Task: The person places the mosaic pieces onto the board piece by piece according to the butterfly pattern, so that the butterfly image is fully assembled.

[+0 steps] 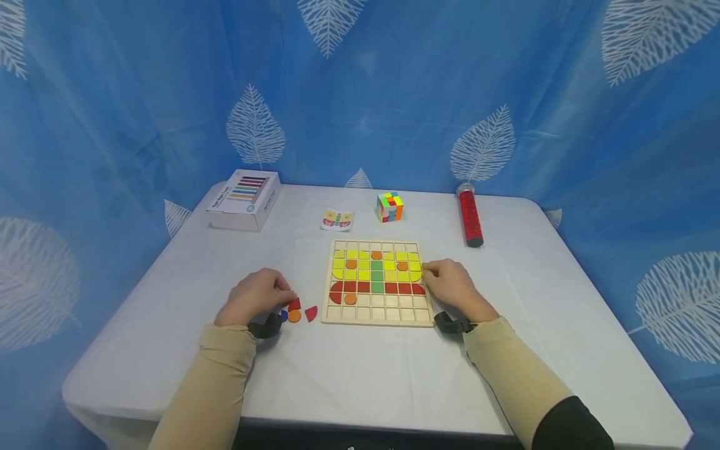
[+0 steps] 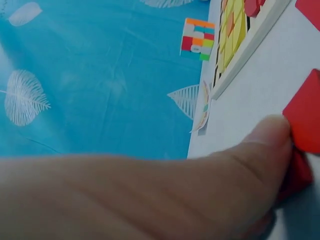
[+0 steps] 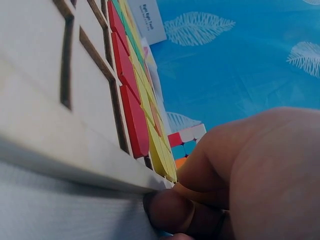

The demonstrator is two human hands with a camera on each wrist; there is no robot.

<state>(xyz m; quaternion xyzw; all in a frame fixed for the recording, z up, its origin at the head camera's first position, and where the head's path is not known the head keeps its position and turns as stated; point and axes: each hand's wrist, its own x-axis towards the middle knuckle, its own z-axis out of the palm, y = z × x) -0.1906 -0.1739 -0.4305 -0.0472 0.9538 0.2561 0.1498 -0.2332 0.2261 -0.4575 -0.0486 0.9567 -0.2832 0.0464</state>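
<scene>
My left hand [image 1: 255, 295] is low over a small group of loose pieces left of the board, pinching a red tile [image 2: 298, 175] between thumb and fingers. Another red tile [image 2: 306, 117] lies right at the thumb tip. Beside them are an orange disc [image 1: 294, 316], a red quarter-round piece [image 1: 312, 313] and a partly hidden blue piece [image 1: 284, 315]. The wooden grid board [image 1: 382, 314] lies flat, with yellow, green, red and orange pieces set in its cells; its lower rows are mostly bare. At its right edge, my right hand [image 1: 452, 284] grips the rim with curled fingers.
Behind the board lie a pattern card [image 1: 337, 220] and a colourful puzzle cube [image 1: 390, 207]. A white box [image 1: 244, 201] stands at the back left, and a glittery red tube [image 1: 470, 217] lies at the back right. A blue curtain [image 1: 394, 94] hangs behind the table.
</scene>
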